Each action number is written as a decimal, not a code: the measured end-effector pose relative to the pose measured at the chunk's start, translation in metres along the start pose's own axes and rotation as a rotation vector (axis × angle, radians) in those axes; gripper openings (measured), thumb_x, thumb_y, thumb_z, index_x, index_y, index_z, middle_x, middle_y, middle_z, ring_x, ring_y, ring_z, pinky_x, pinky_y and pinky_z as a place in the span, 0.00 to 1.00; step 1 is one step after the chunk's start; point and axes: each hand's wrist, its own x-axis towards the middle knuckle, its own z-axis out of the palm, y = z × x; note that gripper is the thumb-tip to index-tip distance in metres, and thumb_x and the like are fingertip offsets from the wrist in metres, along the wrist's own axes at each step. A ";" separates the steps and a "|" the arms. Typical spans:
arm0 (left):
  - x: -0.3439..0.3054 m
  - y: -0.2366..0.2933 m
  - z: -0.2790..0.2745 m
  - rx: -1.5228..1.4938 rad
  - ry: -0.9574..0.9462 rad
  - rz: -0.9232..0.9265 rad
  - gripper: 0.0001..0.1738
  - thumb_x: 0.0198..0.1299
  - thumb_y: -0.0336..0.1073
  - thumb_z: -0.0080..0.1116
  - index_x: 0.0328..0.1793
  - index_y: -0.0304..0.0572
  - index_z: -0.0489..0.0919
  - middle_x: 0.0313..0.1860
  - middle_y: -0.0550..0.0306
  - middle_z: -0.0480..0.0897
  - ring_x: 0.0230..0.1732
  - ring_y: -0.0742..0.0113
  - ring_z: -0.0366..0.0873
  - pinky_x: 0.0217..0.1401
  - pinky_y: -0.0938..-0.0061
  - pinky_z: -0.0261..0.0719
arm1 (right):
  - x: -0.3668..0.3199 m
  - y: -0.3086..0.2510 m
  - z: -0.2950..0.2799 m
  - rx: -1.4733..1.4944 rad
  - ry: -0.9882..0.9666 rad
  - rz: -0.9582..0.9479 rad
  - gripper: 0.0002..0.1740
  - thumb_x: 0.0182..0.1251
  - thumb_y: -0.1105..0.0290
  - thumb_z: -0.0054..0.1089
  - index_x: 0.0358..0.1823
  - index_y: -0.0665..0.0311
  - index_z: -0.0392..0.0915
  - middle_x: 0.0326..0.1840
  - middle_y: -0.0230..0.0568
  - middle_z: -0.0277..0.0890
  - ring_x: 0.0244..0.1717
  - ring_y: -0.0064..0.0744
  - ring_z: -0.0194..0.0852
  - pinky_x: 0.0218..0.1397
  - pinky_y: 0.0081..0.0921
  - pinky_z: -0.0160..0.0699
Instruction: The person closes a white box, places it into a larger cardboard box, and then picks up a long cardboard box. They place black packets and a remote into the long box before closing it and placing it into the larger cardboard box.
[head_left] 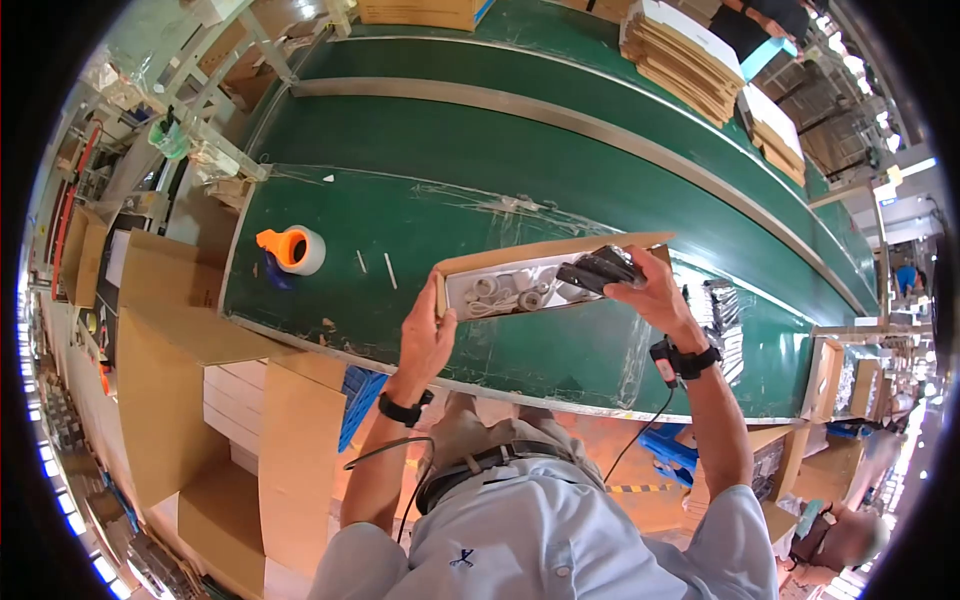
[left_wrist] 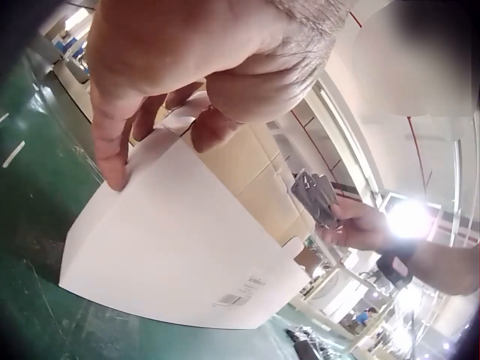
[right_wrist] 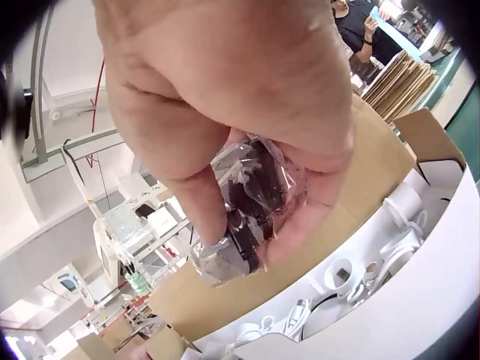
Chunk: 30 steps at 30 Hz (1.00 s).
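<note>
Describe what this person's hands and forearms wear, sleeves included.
Pale short sleeves end near the elbows. Each wrist has a black strap; the right one carries a small dark device with a reddish patch and dark cable. Another cable crosses the left forearm. Left hand and right hand wear no gloves.

An orange-handled tape dispenser (head_left: pixel 292 250) lies on the green table (head_left: pixel 370 210) at centre left of the head view, with two thin white strips (head_left: pixel 391 271) to its right. Flat brown cardboard sheets (head_left: pixel 680 72) are stacked at the upper right, near a dark-clothed person (head_left: pixel 772 18) and a light-blue item (head_left: pixel 764 56). A cardboard carton (head_left: pixel 420 13) sits at the top edge, and a green plastic bag (head_left: pixel 170 138) hangs at the upper left.
</note>
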 end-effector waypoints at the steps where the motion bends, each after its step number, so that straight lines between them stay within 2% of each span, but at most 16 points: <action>1: 0.002 0.000 -0.004 -0.017 -0.016 -0.012 0.35 0.66 0.24 0.54 0.81 0.35 0.62 0.68 0.36 0.77 0.59 0.58 0.82 0.55 0.69 0.83 | 0.001 -0.001 0.002 0.027 0.000 0.019 0.28 0.57 0.76 0.72 0.61 0.69 0.76 0.49 0.40 0.83 0.46 0.25 0.79 0.49 0.26 0.80; 3: 0.006 -0.001 -0.010 -0.010 -0.016 -0.005 0.35 0.66 0.23 0.54 0.80 0.34 0.62 0.66 0.38 0.79 0.56 0.62 0.83 0.54 0.71 0.83 | 0.003 -0.008 0.000 0.002 -0.029 0.075 0.28 0.56 0.75 0.73 0.60 0.70 0.77 0.50 0.43 0.84 0.46 0.26 0.81 0.50 0.28 0.83; 6: 0.011 -0.010 -0.016 -0.058 -0.053 -0.001 0.37 0.64 0.23 0.53 0.81 0.37 0.61 0.72 0.36 0.74 0.62 0.50 0.82 0.54 0.69 0.82 | 0.008 0.005 0.002 -0.044 -0.115 0.078 0.30 0.56 0.73 0.74 0.61 0.72 0.76 0.49 0.40 0.83 0.49 0.26 0.80 0.53 0.27 0.82; 10: 0.011 -0.006 -0.018 -0.047 -0.069 -0.069 0.37 0.64 0.24 0.55 0.81 0.36 0.62 0.73 0.36 0.73 0.67 0.47 0.78 0.60 0.66 0.80 | 0.017 0.008 0.025 -0.067 -0.121 0.013 0.26 0.56 0.70 0.74 0.55 0.71 0.78 0.45 0.41 0.84 0.48 0.28 0.81 0.54 0.31 0.80; 11: 0.012 0.000 -0.016 0.001 -0.017 -0.020 0.37 0.63 0.24 0.57 0.80 0.36 0.63 0.72 0.37 0.74 0.67 0.47 0.77 0.61 0.64 0.80 | 0.022 0.001 0.027 0.026 -0.208 0.095 0.25 0.54 0.70 0.75 0.54 0.68 0.79 0.46 0.45 0.85 0.49 0.38 0.84 0.54 0.36 0.80; 13: 0.009 0.019 -0.018 0.096 0.089 0.073 0.36 0.61 0.23 0.59 0.78 0.36 0.66 0.70 0.39 0.75 0.67 0.46 0.76 0.62 0.61 0.79 | 0.024 0.014 0.034 -0.160 -0.117 -0.021 0.25 0.52 0.70 0.75 0.53 0.67 0.79 0.47 0.48 0.84 0.50 0.46 0.84 0.53 0.38 0.80; 14: 0.007 0.031 -0.021 0.161 0.168 0.183 0.34 0.60 0.23 0.60 0.75 0.36 0.69 0.68 0.41 0.77 0.66 0.46 0.76 0.62 0.60 0.78 | 0.026 0.017 0.037 -0.250 -0.074 -0.081 0.25 0.52 0.70 0.75 0.53 0.66 0.79 0.48 0.49 0.84 0.50 0.50 0.84 0.52 0.39 0.80; 15: 0.003 0.043 -0.026 0.229 0.245 0.291 0.32 0.59 0.23 0.61 0.73 0.37 0.72 0.66 0.43 0.78 0.65 0.46 0.76 0.62 0.59 0.78 | 0.024 0.018 0.039 -0.274 -0.034 -0.144 0.22 0.55 0.72 0.72 0.52 0.66 0.79 0.49 0.53 0.82 0.50 0.57 0.82 0.52 0.40 0.80; 16: -0.001 0.055 -0.030 0.300 0.319 0.396 0.30 0.58 0.23 0.62 0.70 0.37 0.74 0.64 0.44 0.79 0.64 0.47 0.76 0.62 0.58 0.78 | 0.021 0.019 0.041 -0.286 -0.016 -0.154 0.20 0.57 0.73 0.71 0.52 0.66 0.79 0.49 0.53 0.82 0.50 0.56 0.82 0.52 0.40 0.80; 17: -0.003 0.065 -0.030 0.301 0.347 0.502 0.25 0.55 0.22 0.64 0.62 0.37 0.80 0.59 0.47 0.81 0.59 0.51 0.78 0.60 0.59 0.78 | 0.020 0.018 0.042 -0.300 0.002 -0.168 0.19 0.58 0.73 0.70 0.52 0.66 0.79 0.48 0.52 0.82 0.50 0.56 0.82 0.51 0.39 0.80; 20: -0.008 0.083 -0.004 0.181 0.066 0.559 0.24 0.56 0.22 0.65 0.62 0.40 0.81 0.58 0.48 0.82 0.59 0.50 0.78 0.61 0.60 0.78 | 0.015 0.012 0.041 -0.240 0.087 -0.168 0.15 0.62 0.75 0.67 0.51 0.66 0.79 0.47 0.52 0.81 0.49 0.55 0.82 0.50 0.39 0.80; 22: 0.002 0.095 0.031 0.117 -0.027 0.477 0.22 0.57 0.23 0.65 0.60 0.39 0.82 0.57 0.50 0.82 0.60 0.51 0.78 0.62 0.60 0.78 | 0.013 0.012 0.039 -0.218 0.140 -0.194 0.14 0.63 0.75 0.66 0.50 0.67 0.79 0.45 0.51 0.81 0.47 0.54 0.82 0.49 0.39 0.79; 24: 0.022 0.103 0.059 0.242 -0.088 0.504 0.20 0.59 0.24 0.62 0.59 0.37 0.82 0.57 0.51 0.83 0.60 0.51 0.78 0.62 0.60 0.78 | 0.011 0.016 0.033 -0.254 0.184 -0.253 0.13 0.64 0.75 0.66 0.49 0.68 0.79 0.43 0.50 0.81 0.43 0.50 0.82 0.46 0.37 0.79; 27: 0.043 0.090 0.088 0.423 -0.215 0.563 0.20 0.61 0.24 0.57 0.60 0.35 0.81 0.58 0.50 0.82 0.59 0.51 0.77 0.63 0.60 0.78 | -0.003 -0.001 0.011 -0.198 0.229 -0.048 0.13 0.71 0.69 0.63 0.51 0.69 0.77 0.38 0.43 0.78 0.36 0.36 0.77 0.40 0.30 0.75; 29: 0.052 0.082 0.099 0.476 -0.262 0.626 0.19 0.62 0.24 0.52 0.59 0.32 0.82 0.57 0.48 0.82 0.57 0.48 0.78 0.61 0.60 0.78 | -0.018 0.003 -0.006 -0.023 0.301 0.042 0.14 0.76 0.64 0.58 0.53 0.68 0.74 0.36 0.39 0.75 0.34 0.28 0.71 0.38 0.26 0.71; 30: 0.057 0.080 0.102 0.450 -0.297 0.584 0.18 0.62 0.24 0.52 0.57 0.32 0.83 0.56 0.47 0.82 0.57 0.48 0.78 0.60 0.60 0.79 | -0.026 0.004 -0.014 0.066 0.339 0.085 0.15 0.79 0.62 0.56 0.54 0.68 0.73 0.35 0.37 0.73 0.33 0.24 0.68 0.37 0.24 0.69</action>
